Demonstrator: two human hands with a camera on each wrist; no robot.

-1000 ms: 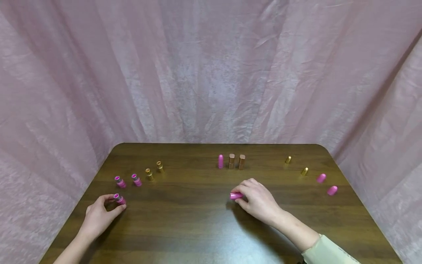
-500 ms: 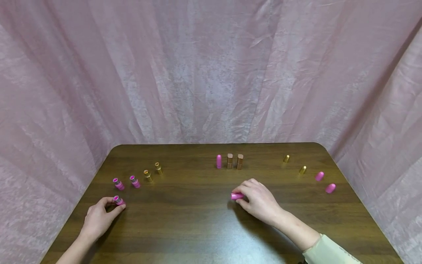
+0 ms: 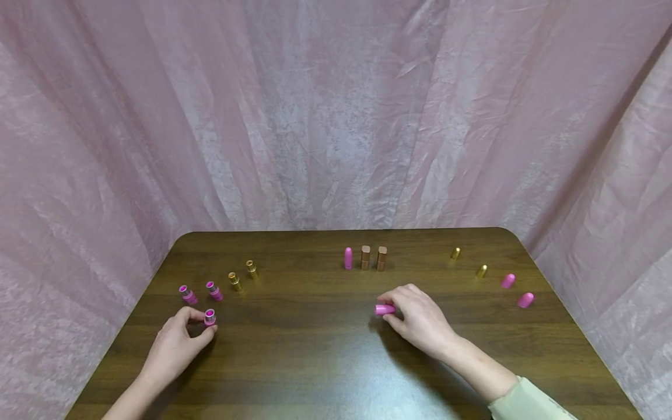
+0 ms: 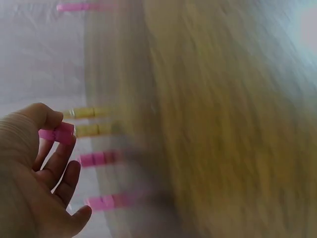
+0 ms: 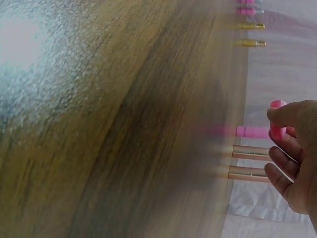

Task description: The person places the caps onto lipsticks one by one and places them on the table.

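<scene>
My left hand pinches a pink lipstick tube between thumb and fingertips. The tube is uncapped, with its silver collar facing up; in the left wrist view its pink body shows between the fingers. Whether its foot touches the table cannot be told. Two more uncapped pink lipsticks stand just behind that hand. Near the middle, my right hand pinches a pink lipstick cap, tilted on its side with its end toward the left. The right wrist view shows this cap between thumb and fingers.
Two uncapped gold lipsticks stand at the back left. A capped pink lipstick and two rose-gold ones stand at the back middle. Two gold caps and two pink caps are on the right of the wooden table.
My left hand has moved to the right, carrying the pink lipstick tube with it. The right hand and its cap have shifted slightly to the right. The head view has tilted a little.
</scene>
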